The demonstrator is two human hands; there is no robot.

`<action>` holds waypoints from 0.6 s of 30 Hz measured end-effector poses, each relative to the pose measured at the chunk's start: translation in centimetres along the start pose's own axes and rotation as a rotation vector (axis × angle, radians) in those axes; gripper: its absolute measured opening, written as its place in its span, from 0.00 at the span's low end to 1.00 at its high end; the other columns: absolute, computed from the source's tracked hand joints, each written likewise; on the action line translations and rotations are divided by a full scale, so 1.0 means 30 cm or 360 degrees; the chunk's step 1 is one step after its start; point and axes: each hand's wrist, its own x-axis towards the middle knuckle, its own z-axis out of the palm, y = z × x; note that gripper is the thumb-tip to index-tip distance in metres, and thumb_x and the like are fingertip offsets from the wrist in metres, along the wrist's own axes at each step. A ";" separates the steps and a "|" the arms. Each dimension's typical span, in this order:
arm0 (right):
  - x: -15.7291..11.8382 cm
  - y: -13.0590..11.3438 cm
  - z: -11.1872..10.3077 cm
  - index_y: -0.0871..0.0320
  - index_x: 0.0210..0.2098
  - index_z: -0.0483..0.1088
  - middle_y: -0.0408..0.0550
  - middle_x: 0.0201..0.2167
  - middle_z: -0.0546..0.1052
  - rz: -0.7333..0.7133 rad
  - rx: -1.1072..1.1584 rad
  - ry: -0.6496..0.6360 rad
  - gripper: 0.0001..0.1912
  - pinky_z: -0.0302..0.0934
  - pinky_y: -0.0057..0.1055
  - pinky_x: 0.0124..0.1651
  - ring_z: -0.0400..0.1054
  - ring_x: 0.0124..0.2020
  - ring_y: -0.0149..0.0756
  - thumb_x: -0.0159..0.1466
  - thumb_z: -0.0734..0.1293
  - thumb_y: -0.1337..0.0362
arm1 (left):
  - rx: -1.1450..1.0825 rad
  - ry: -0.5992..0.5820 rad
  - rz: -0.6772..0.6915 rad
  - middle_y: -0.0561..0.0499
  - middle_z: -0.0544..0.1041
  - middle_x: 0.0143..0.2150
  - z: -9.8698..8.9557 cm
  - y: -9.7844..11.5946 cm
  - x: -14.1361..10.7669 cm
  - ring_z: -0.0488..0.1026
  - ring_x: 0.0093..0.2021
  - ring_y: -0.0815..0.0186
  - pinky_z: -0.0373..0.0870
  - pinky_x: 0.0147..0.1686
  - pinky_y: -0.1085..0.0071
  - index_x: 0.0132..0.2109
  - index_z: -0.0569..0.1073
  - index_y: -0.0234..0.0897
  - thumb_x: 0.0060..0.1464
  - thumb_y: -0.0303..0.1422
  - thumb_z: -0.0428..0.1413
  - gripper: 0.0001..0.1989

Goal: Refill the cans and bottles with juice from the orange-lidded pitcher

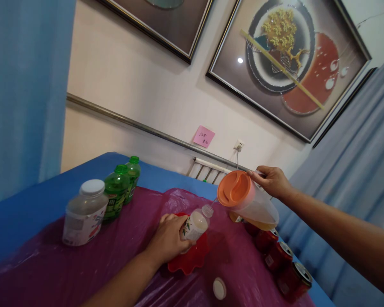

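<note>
My left hand (170,238) is wrapped round a small clear bottle (194,225) with a leaf-patterned label, tilted with its open mouth up and to the right. Beneath it lies a red scalloped dish (188,261). My right hand (271,181) grips the handle of a translucent pitcher (257,209) with an orange lid (233,189). The pitcher is tipped to the left and holds some yellowish liquid low in its body. A thin stream seems to run from its spout to the bottle's mouth. A white cap (219,288) lies on the purple sheet in front.
On the left stand a white-lidded clear jar (84,213) and two green bottles (115,194). Several red cans (294,281) line the right side. A purple plastic sheet (121,264) covers much of the blue table (83,175). Behind are a metal rail (147,130) and a wall socket (238,145).
</note>
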 end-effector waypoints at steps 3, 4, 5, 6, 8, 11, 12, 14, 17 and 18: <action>-0.005 0.004 0.006 0.53 0.16 0.51 0.36 0.16 0.50 0.0005 -0.0011 -0.0018 0.32 0.42 0.28 0.22 0.45 0.20 0.27 0.59 0.63 0.35 | -0.0002 0.0000 0.0005 0.51 0.80 0.42 -0.001 0.002 0.001 0.72 0.48 0.53 0.59 0.54 0.59 0.44 0.76 0.43 0.42 0.43 0.65 0.20; -0.007 0.006 0.010 0.53 0.17 0.52 0.36 0.16 0.50 0.0002 -0.0015 -0.0024 0.32 0.42 0.28 0.22 0.45 0.20 0.27 0.59 0.63 0.35 | -0.0001 -0.0001 0.0006 0.51 0.80 0.43 -0.001 0.003 0.002 0.72 0.48 0.53 0.59 0.54 0.59 0.44 0.76 0.43 0.42 0.43 0.65 0.20; -0.010 0.009 0.015 0.53 0.17 0.51 0.36 0.16 0.50 -0.0001 -0.0018 -0.0026 0.32 0.42 0.28 0.22 0.45 0.20 0.27 0.59 0.63 0.35 | 0.0001 -0.0003 0.0006 0.51 0.80 0.43 -0.001 0.003 0.003 0.72 0.48 0.53 0.59 0.54 0.59 0.44 0.76 0.43 0.42 0.44 0.65 0.21; -0.013 0.013 0.022 0.53 0.17 0.50 0.36 0.16 0.49 -0.0007 -0.0018 -0.0026 0.32 0.41 0.28 0.22 0.44 0.20 0.27 0.59 0.63 0.36 | 0.0002 -0.0006 0.0005 0.51 0.80 0.43 -0.001 0.002 0.003 0.72 0.48 0.53 0.59 0.54 0.59 0.44 0.76 0.43 0.42 0.44 0.65 0.21; -0.019 0.024 0.036 0.53 0.17 0.49 0.36 0.17 0.48 -0.0016 -0.0013 -0.0019 0.32 0.40 0.28 0.22 0.43 0.20 0.27 0.60 0.63 0.36 | 0.0002 -0.0009 -0.0001 0.50 0.80 0.43 0.000 0.001 0.004 0.72 0.48 0.53 0.59 0.54 0.59 0.44 0.76 0.43 0.42 0.44 0.66 0.21; -0.024 0.044 0.055 0.53 0.18 0.48 0.36 0.17 0.48 -0.0019 -0.0010 -0.0023 0.32 0.39 0.28 0.22 0.43 0.20 0.27 0.60 0.63 0.37 | -0.0009 0.0004 0.0013 0.50 0.80 0.44 0.003 -0.004 0.005 0.73 0.49 0.53 0.59 0.54 0.59 0.45 0.76 0.42 0.42 0.43 0.67 0.22; -0.024 0.050 0.059 0.53 0.18 0.48 0.36 0.18 0.48 -0.0017 -0.0012 -0.0031 0.32 0.39 0.28 0.22 0.43 0.21 0.27 0.60 0.63 0.37 | -0.0013 0.0011 0.0019 0.50 0.80 0.44 0.005 -0.005 0.005 0.73 0.49 0.53 0.59 0.54 0.59 0.46 0.76 0.42 0.42 0.43 0.67 0.23; -0.024 0.058 0.063 0.53 0.18 0.49 0.36 0.18 0.48 -0.0010 -0.0024 -0.0051 0.32 0.39 0.28 0.22 0.44 0.21 0.27 0.60 0.63 0.36 | -0.0017 0.0011 0.0028 0.50 0.80 0.45 0.007 -0.008 0.004 0.73 0.49 0.52 0.59 0.54 0.59 0.46 0.76 0.42 0.42 0.43 0.67 0.23; -0.024 0.060 0.065 0.53 0.18 0.49 0.36 0.18 0.48 -0.0001 -0.0030 -0.0062 0.32 0.39 0.28 0.22 0.44 0.21 0.27 0.61 0.62 0.36 | -0.0008 0.0009 0.0022 0.50 0.80 0.44 0.009 -0.008 0.002 0.73 0.49 0.52 0.59 0.54 0.59 0.46 0.76 0.42 0.42 0.44 0.66 0.23; -0.025 0.058 0.065 0.53 0.18 0.48 0.36 0.18 0.48 0.0001 -0.0029 -0.0063 0.32 0.39 0.28 0.22 0.44 0.20 0.27 0.60 0.62 0.36 | -0.0002 0.0009 0.0022 0.50 0.80 0.43 0.009 -0.008 0.001 0.73 0.48 0.52 0.59 0.54 0.59 0.47 0.76 0.42 0.42 0.44 0.66 0.23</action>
